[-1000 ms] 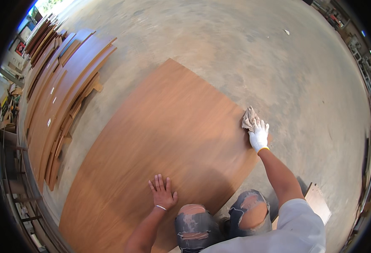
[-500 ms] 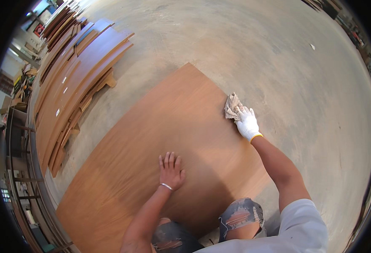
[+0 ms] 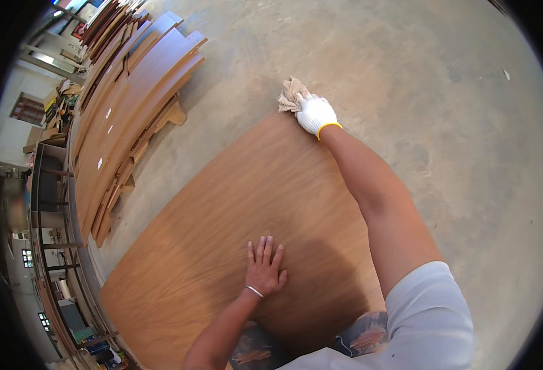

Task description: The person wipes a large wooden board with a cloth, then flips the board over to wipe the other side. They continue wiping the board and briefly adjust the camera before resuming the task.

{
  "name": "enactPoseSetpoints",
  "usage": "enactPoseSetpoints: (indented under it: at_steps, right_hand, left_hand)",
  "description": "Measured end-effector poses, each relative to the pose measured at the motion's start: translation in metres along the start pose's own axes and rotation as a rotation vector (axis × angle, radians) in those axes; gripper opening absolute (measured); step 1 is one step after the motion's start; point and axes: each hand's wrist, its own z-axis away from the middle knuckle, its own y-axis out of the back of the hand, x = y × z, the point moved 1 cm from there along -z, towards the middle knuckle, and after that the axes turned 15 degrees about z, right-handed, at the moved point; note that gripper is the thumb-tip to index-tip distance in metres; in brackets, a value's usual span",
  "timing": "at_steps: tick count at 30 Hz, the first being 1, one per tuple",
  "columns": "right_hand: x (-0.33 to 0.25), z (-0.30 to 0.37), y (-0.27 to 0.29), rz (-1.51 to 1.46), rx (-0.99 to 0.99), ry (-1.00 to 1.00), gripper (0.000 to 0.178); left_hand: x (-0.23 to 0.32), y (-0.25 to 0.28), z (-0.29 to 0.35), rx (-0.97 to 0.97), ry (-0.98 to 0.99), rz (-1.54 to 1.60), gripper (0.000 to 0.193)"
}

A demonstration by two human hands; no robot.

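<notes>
A large brown wood-grain panel (image 3: 222, 216) lies in front of my knees. My left hand (image 3: 265, 273), bare with a silver bracelet at the wrist, rests flat on the panel's near part, fingers spread. At the panel's far corner, my right hand (image 3: 316, 115) wears a white knitted glove with a yellow cuff. Its fingers press on a crumpled beige rag (image 3: 292, 94), which covers the tip of that corner. My right arm stretches along the panel's right edge.
Stacks of brown boards (image 3: 142, 105) lie on the left, some with small white labels. A dark metal frame rack (image 3: 52, 216) stands beyond them at the far left. Grey concrete floor (image 3: 444, 154) runs along the panel's right side.
My right hand has slid the rag from the panel's right edge up to its far corner. My left hand stays flat on the panel. The whole view has shifted slightly.
</notes>
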Motion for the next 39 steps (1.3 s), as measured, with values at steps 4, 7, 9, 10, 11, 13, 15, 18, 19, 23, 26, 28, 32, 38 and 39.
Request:
enactPoseSetpoints:
  at_steps: [4,7,9,10,11,13,15,18,19,23,26,28,32,38,39]
  right_hand:
    - [0.006,-0.006,0.0,-0.01,0.043,0.012,0.048]
    - [0.019,0.037,0.009,-0.013,0.2,0.173,0.042]
    - [0.024,0.107,0.035,-0.028,0.303,0.333,0.039]
    - [0.033,0.152,0.055,-0.101,0.265,0.332,0.039]
    - [0.047,0.198,0.075,-0.081,0.168,0.331,0.04]
    - [0.074,0.294,0.095,-0.167,0.036,0.133,0.041]
    - [0.095,0.383,0.098,-0.047,-0.029,0.039,0.046]
    - [0.08,0.402,0.103,0.057,-0.015,-0.011,0.049]
    - [0.066,0.389,0.105,0.054,0.01,-0.036,0.05]
    - [0.032,0.248,0.09,-0.036,0.203,0.049,0.039]
    - [0.023,0.151,0.051,0.018,0.371,0.088,0.042]
    - [0.017,0.109,0.039,0.084,0.279,0.051,0.042]
    - [0.02,0.156,0.061,-0.059,0.299,0.087,0.038]
    - [0.113,0.443,0.123,-0.125,-0.161,-0.241,0.046]
    - [0.107,0.458,0.129,0.011,-0.205,-0.281,0.052]
  left_hand:
    - [0.002,0.0,-0.007,0.012,0.01,0.022,0.074]
    - [0.0,0.003,-0.008,0.036,0.003,0.044,0.072]
    - [-0.003,0.008,0.001,0.034,0.034,0.031,0.071]
    - [-0.003,0.007,0.001,0.035,0.039,0.037,0.071]
    - [-0.003,0.007,0.0,0.036,0.034,0.046,0.071]
    - [0.0,0.007,0.001,0.041,0.035,0.054,0.07]
    - [0.0,0.008,-0.002,0.064,0.011,0.059,0.07]
    - [0.001,0.0,0.001,0.039,0.023,0.067,0.07]
    - [0.0,0.002,0.002,0.028,0.031,0.059,0.07]
    - [0.0,0.007,0.0,0.048,0.015,0.067,0.071]
    - [0.0,0.004,-0.007,0.035,-0.003,0.068,0.071]
    - [0.002,-0.001,-0.008,0.033,-0.001,0.077,0.071]
    - [0.003,0.006,-0.003,0.059,0.004,0.068,0.068]
    - [0.008,0.009,-0.002,0.053,-0.004,0.069,0.066]
    - [0.008,0.007,-0.002,0.051,-0.006,0.061,0.066]
